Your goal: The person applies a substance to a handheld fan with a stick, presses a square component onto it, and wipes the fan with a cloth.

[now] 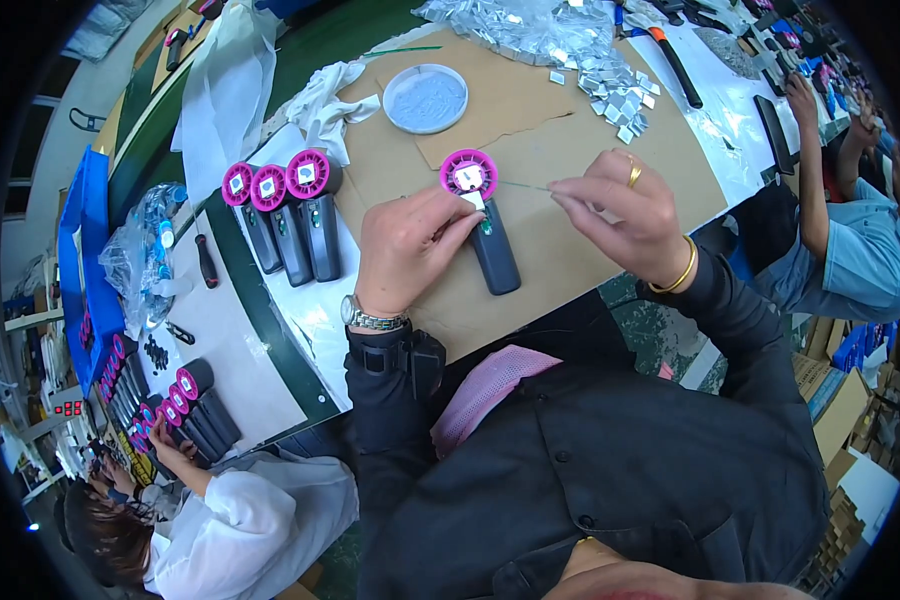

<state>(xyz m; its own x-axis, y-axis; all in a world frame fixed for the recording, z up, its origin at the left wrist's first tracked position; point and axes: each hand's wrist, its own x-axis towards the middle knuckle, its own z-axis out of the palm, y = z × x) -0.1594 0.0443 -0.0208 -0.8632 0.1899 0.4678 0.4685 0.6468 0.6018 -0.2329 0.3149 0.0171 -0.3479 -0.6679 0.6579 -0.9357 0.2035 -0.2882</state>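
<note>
On the brown cardboard lies a handheld device (499, 255) with a dark grey handle and a pink ringed round head. A white patch sits in the middle of that head, and a bit of green board shows in the handle. My left hand (407, 245) pinches a small silvery square piece (474, 201) at the joint of head and handle. To the right, my right hand (625, 215) holds a thin greenish stick (523, 185) between thumb and fingers, its tip reaching toward the pink head. Above stands a round white dish (426, 98) of pale grey paste.
Three similar devices (292, 235) lie to the left. Small silvery blocks (622, 102) are piled at the far right, near an orange-and-black-handled tool (676, 68). A crumpled white cloth (322, 108) and a screwdriver (206, 262) lie leftward. Co-workers sit on both sides.
</note>
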